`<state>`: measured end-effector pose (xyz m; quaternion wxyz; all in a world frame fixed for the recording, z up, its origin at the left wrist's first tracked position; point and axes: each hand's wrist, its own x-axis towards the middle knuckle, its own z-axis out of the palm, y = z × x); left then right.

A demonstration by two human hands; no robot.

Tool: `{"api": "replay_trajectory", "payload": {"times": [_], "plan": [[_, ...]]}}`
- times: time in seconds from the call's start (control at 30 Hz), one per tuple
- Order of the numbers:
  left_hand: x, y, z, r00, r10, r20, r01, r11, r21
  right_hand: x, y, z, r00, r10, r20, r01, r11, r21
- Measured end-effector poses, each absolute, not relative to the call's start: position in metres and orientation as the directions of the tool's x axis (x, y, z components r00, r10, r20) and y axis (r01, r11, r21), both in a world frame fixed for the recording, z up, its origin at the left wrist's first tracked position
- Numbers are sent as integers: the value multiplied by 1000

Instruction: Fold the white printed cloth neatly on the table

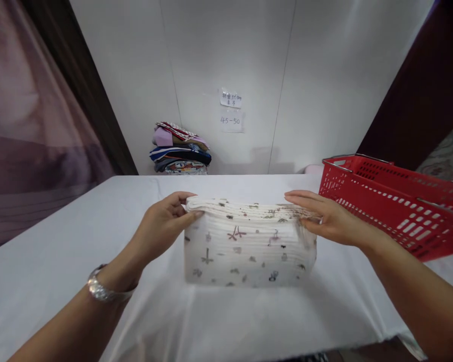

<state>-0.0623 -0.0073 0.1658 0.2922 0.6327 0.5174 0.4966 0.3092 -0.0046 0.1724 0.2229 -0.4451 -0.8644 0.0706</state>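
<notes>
A white printed cloth (249,251), folded into many thin layers, stands in front of me over the table, its layered edge uppermost. Small dragonfly and insect-like figures are scattered across it. My left hand (166,218) grips its upper left corner, thumb on the near face and fingers behind. At the upper right corner, my right hand (328,216) pinches the layers between the thumb and the fingers. A silver bracelet (105,289) circles my left wrist. Whether the cloth's lower edge touches the table cannot be made out.
White fabric covers the table (68,241). A red perforated basket (392,206) stands at the right. Behind the table's far edge is a pile of folded clothes (181,151). Paper labels (232,120) hang on the pale wall. A pinkish curtain (33,125) borders the left side.
</notes>
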Motion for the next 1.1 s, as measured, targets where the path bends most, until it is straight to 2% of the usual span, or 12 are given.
{"api": "replay_trajectory", "payload": {"times": [0.07,0.13,0.2,0.27,0.37,0.47,0.6,0.67,0.73,0.83,0.93,1.1], "plan": [[-67,13,156,-42,957,286,410,-244,879,306,18,163,-501,829,248,675,554,-487],[-69,41,135,-15,985,171,399,-151,904,302,50,142,-522,839,153,606,491,-625],[-69,72,106,-11,997,77,384,-67,921,296,84,115,-502,863,52,594,388,-705],[-67,98,76,-8,1000,8,420,-4,907,290,113,87,-470,882,-35,615,299,-730],[-64,124,38,-47,996,-71,511,84,856,283,140,52,-418,903,-104,662,224,-715],[-61,133,15,-80,995,-56,684,96,723,282,145,28,-349,928,-131,713,172,-679],[-59,131,6,-75,997,-11,813,68,578,286,136,9,-294,954,-63,708,172,-685],[-58,129,6,-28,998,57,836,-8,549,286,132,3,-272,962,-21,712,186,-676],[-56,130,5,85,986,146,846,-149,512,283,131,-1,-259,966,-5,733,193,-652],[-52,134,2,253,951,176,830,-307,465,277,133,-5,-259,966,11,760,211,-615],[-48,137,-3,279,946,163,825,-323,463,274,135,-6,-262,964,47,768,237,-595],[-45,137,-5,263,937,230,827,-342,446,272,132,-5,-246,962,115,769,266,-582]]}}
